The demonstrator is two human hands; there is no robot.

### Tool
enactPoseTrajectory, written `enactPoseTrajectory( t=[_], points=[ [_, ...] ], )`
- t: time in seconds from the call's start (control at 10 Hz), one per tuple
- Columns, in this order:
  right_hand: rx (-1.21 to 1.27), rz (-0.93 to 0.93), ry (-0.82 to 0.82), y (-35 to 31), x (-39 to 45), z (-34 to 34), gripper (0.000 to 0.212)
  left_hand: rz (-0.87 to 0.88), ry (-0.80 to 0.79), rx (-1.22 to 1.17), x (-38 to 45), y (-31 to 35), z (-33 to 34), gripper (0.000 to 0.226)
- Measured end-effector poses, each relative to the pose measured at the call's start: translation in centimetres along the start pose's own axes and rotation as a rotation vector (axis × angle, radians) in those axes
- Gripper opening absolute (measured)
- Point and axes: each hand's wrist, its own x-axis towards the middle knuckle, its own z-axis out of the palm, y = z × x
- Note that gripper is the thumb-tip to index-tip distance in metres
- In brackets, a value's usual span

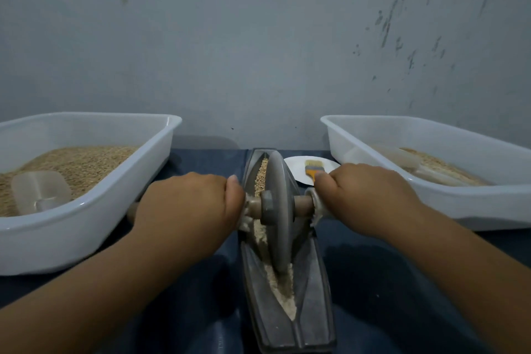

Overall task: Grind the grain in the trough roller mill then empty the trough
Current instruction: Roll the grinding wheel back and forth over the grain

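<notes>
Grain (260, 172) lies in trough (311, 290), whole kernels at far end, pale meal at near end. Wheel (277, 210) stands upright in groove mid-trough, axle (303, 204) crosswise so both hands can drive it evenly. Left hand (192, 204) clenched round axle left of trough; right hand (365, 198) clenched round axle right of trough; forearms extended, knuckles up. Grinding looks partway. Left of trough: tray (86, 221) of grain with scoop (40, 190). Right: second tray (431, 195); plate (296, 167) with brush (311, 168).
</notes>
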Motion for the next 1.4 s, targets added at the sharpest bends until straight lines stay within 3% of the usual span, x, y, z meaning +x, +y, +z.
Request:
enactPoseTrajectory(
  t=[0.1,0.2,0.3,0.4,0.5,0.6,0.7,0.8,0.9,1.0,1.1,1.2,1.3,1.4],
  points=[
    [-0.093,-0.063,0.016,-0.4,2.1,0.6,0.014,-0.109,-0.124,0.139,2.2,-0.4,1.2,0.044],
    [-0.057,-0.041,-0.016,-0.5,3.1,1.4,0.023,-0.17,-0.112,0.248,3.9,-0.4,1.6,0.043],
    [-0.094,-0.053,-0.02,0.0,2.6,1.6,0.022,-0.12,-0.178,0.221,3.6,-0.1,1.6,0.042],
    [-0.054,-0.098,-0.066,0.8,0.7,0.7,0.034,-0.084,-0.148,0.034,1.3,0.5,0.0,0.07],
    [0.064,-0.128,-0.063,0.9,-1.5,-0.4,0.036,-0.177,-0.119,-0.087,-0.4,1.4,-2.5,0.072],
    [-0.002,-0.101,-0.074,0.7,-1.3,-0.8,0.035,-0.178,-0.119,-0.053,-0.1,1.4,-2.2,0.071],
    [-0.169,-0.128,0.009,-0.1,0.5,0.2,0.025,-0.168,-0.083,-0.011,1.1,0.7,0.0,0.055],
    [-0.224,-0.114,-0.004,-0.6,2.5,1.1,0.029,-0.181,-0.145,0.115,2.4,0.4,1.1,0.033],
    [-0.126,-0.029,-0.045,-0.8,3.0,0.8,0.035,-0.213,-0.109,0.18,3.1,0.2,1.4,0.043],
    [-0.024,-0.034,-0.042,0.0,2.0,1.3,0.011,-0.204,-0.101,0.116,3.0,0.7,0.7,0.024],
    [0.079,-0.017,-0.103,0.5,-0.2,0.3,0.045,-0.363,0.001,-0.111,1.2,1.5,-1.4,0.037],
    [0.099,-0.04,-0.119,0.7,-2.1,-0.9,0.05,-0.376,0.099,-0.206,0.0,1.8,-2.4,0.047],
    [0.091,-0.009,-0.063,0.4,-1.7,-0.7,0.05,-0.267,0.086,-0.109,0.0,1.8,-2.2,0.044],
    [-0.031,-0.009,0.009,-0.4,0.3,0.2,0.037,-0.202,-0.241,0.031,1.6,0.6,-0.3,0.032]
  ],
)
